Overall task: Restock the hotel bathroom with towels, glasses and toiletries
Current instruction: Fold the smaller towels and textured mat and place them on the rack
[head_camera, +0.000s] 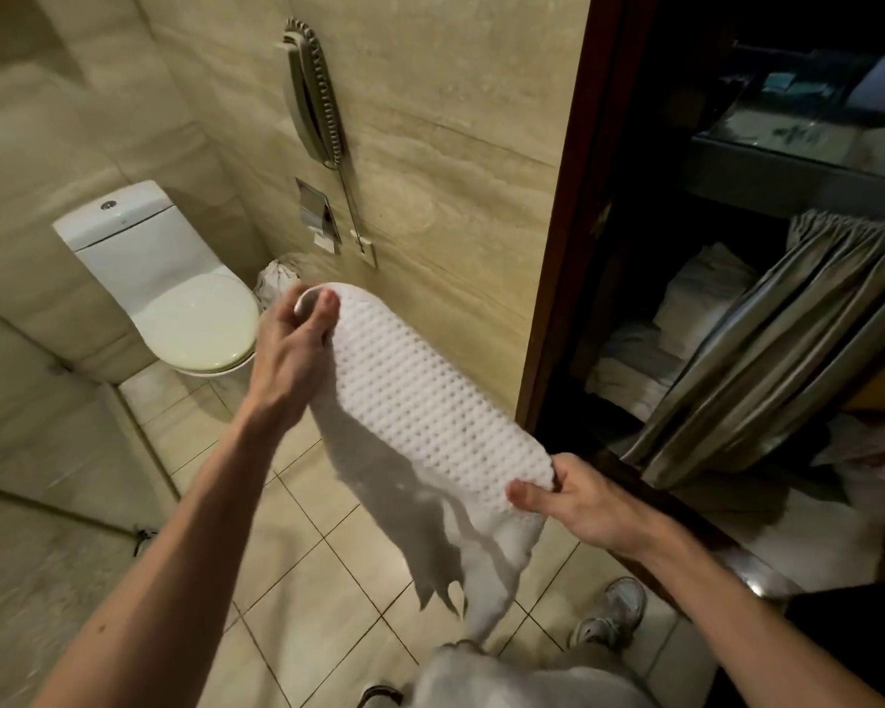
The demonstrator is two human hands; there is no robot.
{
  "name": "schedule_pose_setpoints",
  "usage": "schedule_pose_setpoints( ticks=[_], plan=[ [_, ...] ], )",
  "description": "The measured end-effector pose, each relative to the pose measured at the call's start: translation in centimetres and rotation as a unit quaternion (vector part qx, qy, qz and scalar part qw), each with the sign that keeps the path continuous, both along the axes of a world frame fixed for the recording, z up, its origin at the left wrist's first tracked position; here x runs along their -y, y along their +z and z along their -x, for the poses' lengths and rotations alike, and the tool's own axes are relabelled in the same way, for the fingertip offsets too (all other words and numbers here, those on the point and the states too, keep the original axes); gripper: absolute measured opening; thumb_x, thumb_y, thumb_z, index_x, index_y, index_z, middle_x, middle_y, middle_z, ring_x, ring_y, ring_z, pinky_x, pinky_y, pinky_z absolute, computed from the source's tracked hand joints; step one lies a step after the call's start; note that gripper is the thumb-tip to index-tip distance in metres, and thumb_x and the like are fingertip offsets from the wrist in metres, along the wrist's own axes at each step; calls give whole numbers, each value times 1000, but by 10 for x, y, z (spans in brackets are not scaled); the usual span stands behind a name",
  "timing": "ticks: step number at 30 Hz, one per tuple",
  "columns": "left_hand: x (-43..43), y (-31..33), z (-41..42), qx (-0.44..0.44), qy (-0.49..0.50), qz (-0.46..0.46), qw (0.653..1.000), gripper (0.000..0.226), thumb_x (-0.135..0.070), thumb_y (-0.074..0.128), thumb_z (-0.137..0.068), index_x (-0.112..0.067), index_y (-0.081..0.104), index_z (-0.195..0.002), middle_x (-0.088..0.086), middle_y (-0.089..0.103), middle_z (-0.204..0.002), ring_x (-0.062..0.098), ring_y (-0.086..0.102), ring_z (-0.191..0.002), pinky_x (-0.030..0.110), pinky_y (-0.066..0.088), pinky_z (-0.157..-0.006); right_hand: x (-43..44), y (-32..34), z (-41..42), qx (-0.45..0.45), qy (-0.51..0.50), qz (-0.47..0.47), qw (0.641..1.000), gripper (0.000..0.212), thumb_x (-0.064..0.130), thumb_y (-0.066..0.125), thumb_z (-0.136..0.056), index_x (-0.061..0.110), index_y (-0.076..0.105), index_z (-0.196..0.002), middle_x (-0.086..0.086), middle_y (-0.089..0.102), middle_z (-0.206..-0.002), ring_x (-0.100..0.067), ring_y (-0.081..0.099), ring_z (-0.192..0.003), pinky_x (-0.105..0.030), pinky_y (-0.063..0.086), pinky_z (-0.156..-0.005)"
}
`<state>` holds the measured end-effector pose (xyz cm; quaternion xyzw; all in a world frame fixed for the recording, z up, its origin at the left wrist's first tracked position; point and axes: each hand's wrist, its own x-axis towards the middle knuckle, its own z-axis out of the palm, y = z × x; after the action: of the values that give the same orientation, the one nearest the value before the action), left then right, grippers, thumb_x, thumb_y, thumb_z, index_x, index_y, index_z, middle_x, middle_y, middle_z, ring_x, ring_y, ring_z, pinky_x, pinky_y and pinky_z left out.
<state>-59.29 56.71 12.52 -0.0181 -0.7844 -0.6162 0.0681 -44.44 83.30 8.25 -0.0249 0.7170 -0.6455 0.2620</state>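
The left hand point(297, 344) and right hand point(583, 503) each have a tight grip on one end of the white waffle towel point(420, 396) (its rest hangs down), just right of the toilet point(175, 298).

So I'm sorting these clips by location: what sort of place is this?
Most likely a hotel bathroom: there is a toilet with a wall phone mounted beside it, and a white waffle-weave towel is held up near a shelf of folded linen.

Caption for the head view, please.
Left hand and right hand hold a white waffle towel by its ends, the toilet behind.
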Motion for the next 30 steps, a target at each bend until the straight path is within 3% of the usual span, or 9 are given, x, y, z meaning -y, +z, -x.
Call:
schedule_pose_setpoints(
  ticks=[4, 9, 12, 15, 18, 21, 25, 27, 30],
  plan=[
    [10, -27, 10, -17, -14, 234, 972, 18, -31, 59, -98, -16, 66, -90, -3, 65, -83, 13, 57, -80, 32, 44, -72, 0, 42, -2, 42, -3, 170, 985, 33, 36, 56, -84, 28, 72, -111, 1, 71, -117, -20, 66, -113, -30, 53, -91],
    [-16, -43, 4, 172, -35, -57, 983, 12, -20, 64, -96, -9, 68, -97, 3, 69, -82, 15, 64, -71, 28, 52, -61, 7, 55, -6, 68, -42, 296, 952, 49, 52, 75, -76, 29, 70, -118, -7, 65, -129, -26, 60, -122, -38, 50, -96],
    [-30, -47, -11, 325, -100, -271, 901, 31, -31, 52, -102, -5, 67, -104, 13, 72, -95, 21, 72, -76, 33, 59, -63, 2, 57, -5, 79, -68, 377, 920, 62, 50, 78, -75, 14, 67, -124, -13, 65, -127, -28, 61, -119, -39, 52, -95],
    [-41, -63, -37, 377, -129, -405, 823, 56, -52, 44, -100, -4, 68, -115, 20, 68, -122, 32, 70, -103, 49, 55, -93, -6, 60, 1, 86, -98, 424, 896, 59, 46, 69, -85, 7, 62, -129, -15, 63, -129, -28, 58, -122, -41, 48, -102],
    [-48, -88, -65, 400, -193, -338, 830, 76, -62, 54, -91, -3, 52, -138, 24, 52, -143, 41, 53, -128, 61, 36, -111, -16, 62, 6, 85, -138, 456, 875, 56, 46, 48, -98, 2, 58, -132, -19, 58, -135, -30, 53, -129, -43, 44, -106],
    [-47, -104, -85, 447, -290, -269, 803, 104, -89, 28, -76, -9, 54, -138, 22, 58, -137, 41, 55, -127, 56, 42, -107, -23, 60, 9, 80, -173, 475, 859, 63, 47, 28, -105, -2, 45, -141, -23, 45, -145, -33, 39, -139, -46, 31, -114],
    [-39, -104, -90, 406, -334, -198, 827, 124, -99, 52, -42, -9, 58, -126, 13, 74, -108, 31, 70, -101, 39, 58, -84, -33, 58, 7, 105, -201, 479, 848, 72, 50, 8, -106, -4, 24, -150, -27, 26, -155, -35, 19, -147, -46, 7, -119],
    [-33, -106, -89, 423, -351, -196, 812, 129, -103, 50, -32, -16, 67, -125, 20, 69, -118, 46, 60, -113, 53, 50, -96, -39, 55, 9, 123, -176, 493, 843, 71, 50, 8, -106, -3, 22, -151, -26, 24, -156, -34, 17, -148, -46, 4, -120],
    [-19, -103, -94, 421, -391, -232, 785, 111, -94, 57, -55, -18, 60, -136, 29, 53, -136, 52, 50, -122, 55, 49, -100, -50, 49, 11, 137, -185, 477, 848, 67, 51, 13, -106, 2, 11, -152, -20, 13, -158, -32, 11, -149, -46, 3, -121]
  ],
)
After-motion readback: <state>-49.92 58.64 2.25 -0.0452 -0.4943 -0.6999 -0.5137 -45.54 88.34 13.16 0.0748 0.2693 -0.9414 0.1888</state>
